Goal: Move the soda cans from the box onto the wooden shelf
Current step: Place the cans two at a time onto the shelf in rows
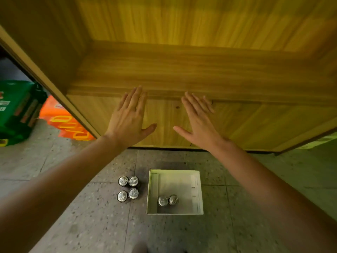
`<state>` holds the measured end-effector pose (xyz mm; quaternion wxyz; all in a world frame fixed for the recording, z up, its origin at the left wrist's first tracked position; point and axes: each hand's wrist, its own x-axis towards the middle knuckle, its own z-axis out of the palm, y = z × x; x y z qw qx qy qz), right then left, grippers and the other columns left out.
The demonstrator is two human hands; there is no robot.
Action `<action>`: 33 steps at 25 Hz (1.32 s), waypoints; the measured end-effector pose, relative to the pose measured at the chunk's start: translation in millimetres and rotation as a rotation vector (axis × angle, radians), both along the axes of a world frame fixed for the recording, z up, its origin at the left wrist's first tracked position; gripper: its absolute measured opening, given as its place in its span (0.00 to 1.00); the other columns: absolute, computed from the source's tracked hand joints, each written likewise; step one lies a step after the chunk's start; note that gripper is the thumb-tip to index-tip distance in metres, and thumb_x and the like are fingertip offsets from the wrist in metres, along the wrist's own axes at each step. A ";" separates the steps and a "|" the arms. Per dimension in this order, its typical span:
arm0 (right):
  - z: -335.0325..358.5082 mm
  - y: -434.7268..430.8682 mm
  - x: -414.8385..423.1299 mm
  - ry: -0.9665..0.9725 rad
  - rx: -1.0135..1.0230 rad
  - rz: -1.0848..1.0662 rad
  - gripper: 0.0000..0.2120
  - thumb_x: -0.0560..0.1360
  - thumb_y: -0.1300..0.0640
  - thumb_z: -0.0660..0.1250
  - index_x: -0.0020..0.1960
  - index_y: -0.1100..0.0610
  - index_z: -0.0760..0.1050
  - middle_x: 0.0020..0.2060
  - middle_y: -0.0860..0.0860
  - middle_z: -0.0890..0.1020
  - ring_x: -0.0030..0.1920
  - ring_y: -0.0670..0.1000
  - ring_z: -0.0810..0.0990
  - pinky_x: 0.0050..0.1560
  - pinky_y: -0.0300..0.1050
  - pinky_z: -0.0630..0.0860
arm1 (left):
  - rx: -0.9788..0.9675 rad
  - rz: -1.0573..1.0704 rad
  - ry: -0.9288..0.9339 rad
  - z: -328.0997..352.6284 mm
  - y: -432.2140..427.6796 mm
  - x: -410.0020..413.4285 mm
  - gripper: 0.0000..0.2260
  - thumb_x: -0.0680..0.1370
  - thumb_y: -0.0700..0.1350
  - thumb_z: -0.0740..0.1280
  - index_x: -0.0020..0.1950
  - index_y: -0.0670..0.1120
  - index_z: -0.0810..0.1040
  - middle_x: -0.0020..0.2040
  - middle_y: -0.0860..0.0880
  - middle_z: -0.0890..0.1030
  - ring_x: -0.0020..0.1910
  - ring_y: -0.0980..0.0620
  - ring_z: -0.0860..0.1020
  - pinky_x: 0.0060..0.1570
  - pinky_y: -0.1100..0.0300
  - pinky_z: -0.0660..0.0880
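No can is seen on the wooden shelf, toward which the left hand and right hand are held flat, spread and empty; below them two soda cans remain in the white box, four more cans on the floor.

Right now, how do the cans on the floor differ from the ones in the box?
The floor cans are four, in a square block on bare tile; the box cans are two, side by side. The floor cans sit left of the white box; the box cans stand near its front. All stand upright, silver tops showing.
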<state>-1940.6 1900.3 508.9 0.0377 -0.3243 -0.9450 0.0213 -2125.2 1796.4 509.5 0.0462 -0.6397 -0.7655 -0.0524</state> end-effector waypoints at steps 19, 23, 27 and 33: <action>-475.7 -101.8 91.3 -0.071 -0.346 -0.035 0.39 0.73 0.36 0.56 0.74 0.57 0.49 0.75 0.53 0.55 0.75 0.50 0.52 0.75 0.51 0.45 | -0.227 -0.170 -0.270 -472.5 -107.9 91.3 0.42 0.71 0.66 0.55 0.75 0.40 0.49 0.76 0.40 0.54 0.75 0.44 0.54 0.69 0.58 0.41; -502.1 -122.6 100.6 -0.064 -0.587 -0.090 0.44 0.65 0.35 0.66 0.73 0.50 0.52 0.74 0.50 0.61 0.73 0.52 0.60 0.73 0.54 0.57 | -0.423 -0.139 -0.402 -495.7 -123.3 113.6 0.45 0.70 0.66 0.61 0.75 0.45 0.42 0.77 0.46 0.50 0.75 0.46 0.55 0.71 0.57 0.54; -517.0 -130.0 93.8 0.102 -0.747 -0.190 0.40 0.60 0.43 0.75 0.65 0.46 0.60 0.62 0.49 0.76 0.60 0.53 0.76 0.57 0.54 0.75 | -0.411 -0.064 -0.547 -508.7 -118.2 120.8 0.45 0.68 0.58 0.70 0.75 0.46 0.46 0.73 0.45 0.60 0.66 0.43 0.69 0.63 0.50 0.69; -522.2 -104.5 81.3 0.265 -0.863 -0.374 0.33 0.57 0.49 0.79 0.57 0.55 0.70 0.53 0.51 0.80 0.53 0.53 0.79 0.52 0.49 0.76 | -0.240 0.185 -0.880 -514.7 -94.6 105.9 0.40 0.62 0.44 0.78 0.69 0.48 0.61 0.62 0.45 0.76 0.60 0.45 0.75 0.57 0.54 0.73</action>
